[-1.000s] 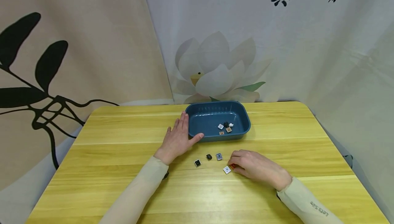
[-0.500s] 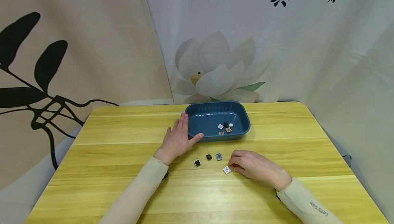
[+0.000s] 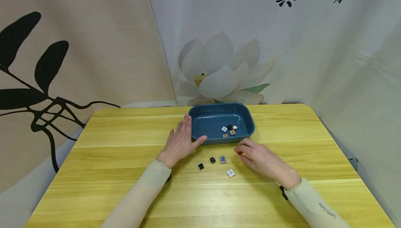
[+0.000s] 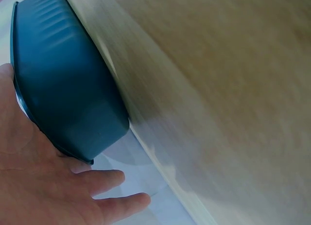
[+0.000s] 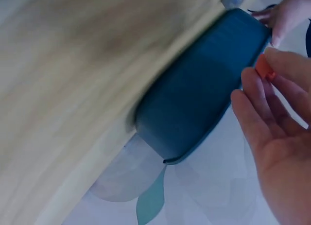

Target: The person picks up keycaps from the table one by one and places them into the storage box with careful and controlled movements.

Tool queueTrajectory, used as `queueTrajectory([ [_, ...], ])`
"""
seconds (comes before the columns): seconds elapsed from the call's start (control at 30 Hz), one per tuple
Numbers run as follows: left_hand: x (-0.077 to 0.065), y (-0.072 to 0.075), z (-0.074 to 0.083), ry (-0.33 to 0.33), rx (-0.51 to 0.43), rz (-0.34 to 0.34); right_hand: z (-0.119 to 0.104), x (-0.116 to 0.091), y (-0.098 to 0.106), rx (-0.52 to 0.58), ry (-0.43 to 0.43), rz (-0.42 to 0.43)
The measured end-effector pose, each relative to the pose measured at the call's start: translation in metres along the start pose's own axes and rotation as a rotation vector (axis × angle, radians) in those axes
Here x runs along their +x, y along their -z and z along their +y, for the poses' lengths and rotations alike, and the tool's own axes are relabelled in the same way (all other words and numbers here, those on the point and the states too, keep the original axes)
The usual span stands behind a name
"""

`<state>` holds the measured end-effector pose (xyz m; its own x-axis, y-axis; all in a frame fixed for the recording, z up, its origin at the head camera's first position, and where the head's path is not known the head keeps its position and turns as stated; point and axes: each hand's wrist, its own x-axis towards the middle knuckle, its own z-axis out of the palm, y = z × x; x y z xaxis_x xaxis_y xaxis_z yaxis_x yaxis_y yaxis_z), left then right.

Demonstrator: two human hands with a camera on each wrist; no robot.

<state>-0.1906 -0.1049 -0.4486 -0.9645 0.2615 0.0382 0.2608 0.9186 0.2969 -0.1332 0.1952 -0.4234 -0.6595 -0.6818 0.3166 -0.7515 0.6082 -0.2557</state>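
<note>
My right hand [image 3: 261, 158] pinches a small red block-like piece [image 5: 264, 68] between thumb and fingertips, above the table in front of the tray's right part. Its exact kind is too small to tell. My left hand [image 3: 180, 140] rests against the left end of the blue rectangular tray [image 3: 219, 141], fingers straight and thumb at the front rim. Before the tray lie a white square piece [image 3: 230, 173], a grey-blue square piece [image 3: 222, 159], a black lump-like piece [image 3: 212, 159] and a black square piece with a pale edge [image 3: 201, 166].
Inside the tray, several small pieces gather toward the front right, among them a white square [image 3: 224, 129] and a brown-orange square [image 3: 233, 132]. A wooden table [image 3: 125, 172] bears everything. Behind it hangs a printed cloth [image 3: 125, 47].
My right hand has lifted the red piece off the table from beside the white square and carried it toward the tray. My left hand stays in place.
</note>
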Motion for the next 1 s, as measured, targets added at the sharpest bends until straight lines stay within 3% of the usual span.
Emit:
queueTrajectory([
  [0.47,0.001,-0.002,-0.002,0.005,0.002,0.001,-0.001,0.029,0.008,-0.044,-0.037,0.18],
  [0.73,0.001,-0.002,-0.002,0.013,-0.003,-0.005,0.004,0.048,0.006,-0.046,-0.123,0.17],
  [1.0,0.001,-0.001,-0.001,0.02,-0.001,-0.012,0.008,0.068,0.0,-0.031,-0.13,0.184],
])
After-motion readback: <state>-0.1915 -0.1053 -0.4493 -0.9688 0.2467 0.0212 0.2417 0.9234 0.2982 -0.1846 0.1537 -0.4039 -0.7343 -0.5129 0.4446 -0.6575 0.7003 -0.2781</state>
